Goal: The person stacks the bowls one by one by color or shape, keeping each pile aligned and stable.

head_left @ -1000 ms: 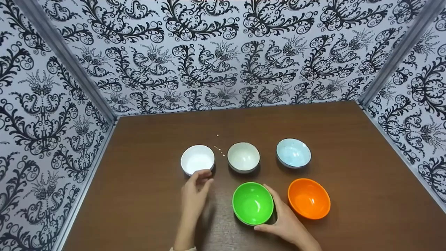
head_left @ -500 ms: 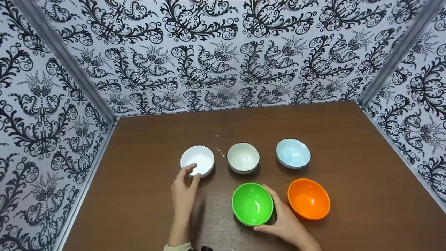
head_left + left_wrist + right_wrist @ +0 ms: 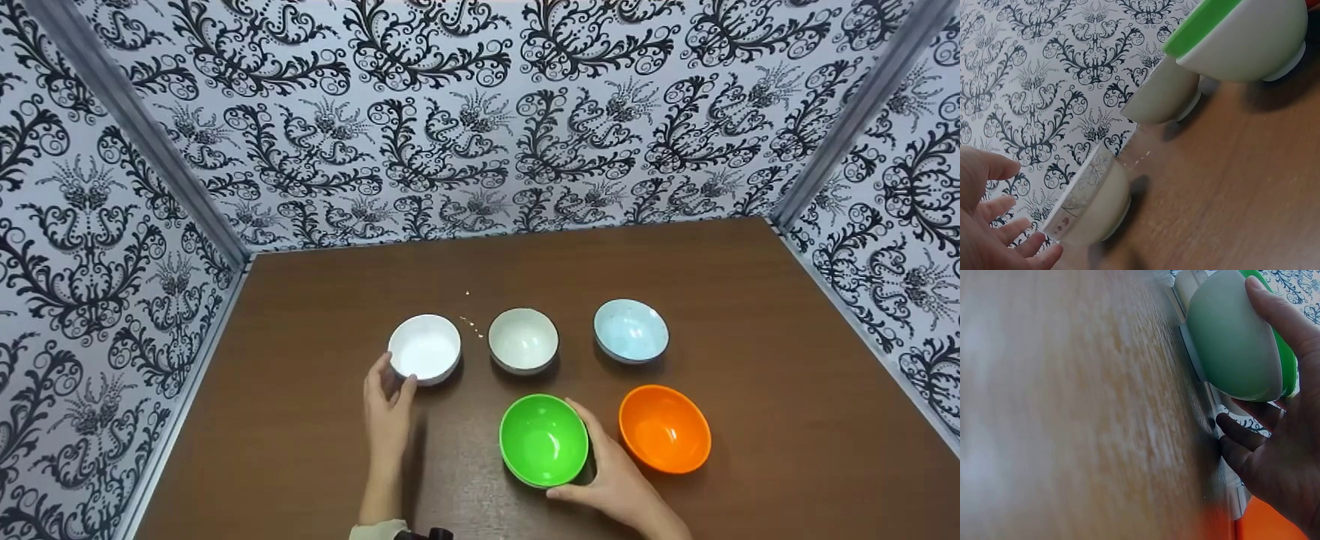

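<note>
Above the brown table, my left hand (image 3: 387, 412) is at the near left side of a white bowl (image 3: 426, 347), its fingers spread. In the left wrist view, that bowl's outside shows a floral band, and the fingertips lie close to its rim; contact is hard to tell. My right hand (image 3: 619, 476) holds a green bowl (image 3: 544, 439) from the right, thumb at the near side and a finger at the far side. The right wrist view shows a pale bowl (image 3: 1230, 337) around the green one, apparently nested, with the thumb pressed against its side.
An orange bowl (image 3: 665, 429) stands right of my right hand. Behind are a cream bowl (image 3: 523, 341) and a light blue bowl (image 3: 631, 330). Small pale crumbs (image 3: 472, 325) lie between the white and cream bowls. Patterned walls (image 3: 480, 150) enclose the table (image 3: 315, 450).
My left hand has moved left along the white bowl, from its near right edge across its front to its near left side. The right hand and the bowls stay in place.
</note>
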### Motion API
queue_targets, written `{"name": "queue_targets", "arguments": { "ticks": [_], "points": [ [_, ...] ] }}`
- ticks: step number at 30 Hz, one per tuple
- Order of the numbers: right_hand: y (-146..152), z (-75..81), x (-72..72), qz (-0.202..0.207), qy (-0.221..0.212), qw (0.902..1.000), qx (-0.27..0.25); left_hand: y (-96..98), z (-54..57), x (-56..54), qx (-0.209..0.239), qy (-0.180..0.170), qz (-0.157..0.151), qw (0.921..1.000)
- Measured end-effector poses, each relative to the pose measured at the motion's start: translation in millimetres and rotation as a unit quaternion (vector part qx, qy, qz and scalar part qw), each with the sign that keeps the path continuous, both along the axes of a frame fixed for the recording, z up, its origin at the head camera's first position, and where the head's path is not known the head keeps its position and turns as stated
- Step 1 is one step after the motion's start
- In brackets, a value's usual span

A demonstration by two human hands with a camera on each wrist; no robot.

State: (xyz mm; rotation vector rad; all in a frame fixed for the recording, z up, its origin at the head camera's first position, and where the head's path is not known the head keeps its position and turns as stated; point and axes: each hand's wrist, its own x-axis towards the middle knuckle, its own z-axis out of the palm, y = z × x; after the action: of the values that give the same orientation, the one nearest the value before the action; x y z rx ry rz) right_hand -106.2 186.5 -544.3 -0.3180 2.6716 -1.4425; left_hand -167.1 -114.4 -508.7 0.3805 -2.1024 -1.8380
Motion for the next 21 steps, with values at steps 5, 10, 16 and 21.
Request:
{"name": "queue_targets", "arguments": {
  "ticks": [5,10,16,21],
  "points": [
    [0.0,-0.1,-0.5,0.002,0.000,1.0000,0.003,-0.1,-4.2,-1.0,0.006,-0.009,-0.007,0.9999],
    [-0.1,-0.1,-0.6,0.002,-0.004,1.0000,0.000,-0.2,-5.1,-2.2,0.044,-0.031,-0.011,0.9985],
    [-0.2,0.8,-0.6,-0.002,-0.008,1.0000,-0.001,-1.3,-6.7,-6.4,0.097,-0.051,-0.022,0.9937],
    [-0.5,1.0,-0.9,-0.001,-0.013,0.9999,-0.001,-2.8,-9.5,-8.9,0.130,-0.061,-0.036,0.9890]
  ]
}}
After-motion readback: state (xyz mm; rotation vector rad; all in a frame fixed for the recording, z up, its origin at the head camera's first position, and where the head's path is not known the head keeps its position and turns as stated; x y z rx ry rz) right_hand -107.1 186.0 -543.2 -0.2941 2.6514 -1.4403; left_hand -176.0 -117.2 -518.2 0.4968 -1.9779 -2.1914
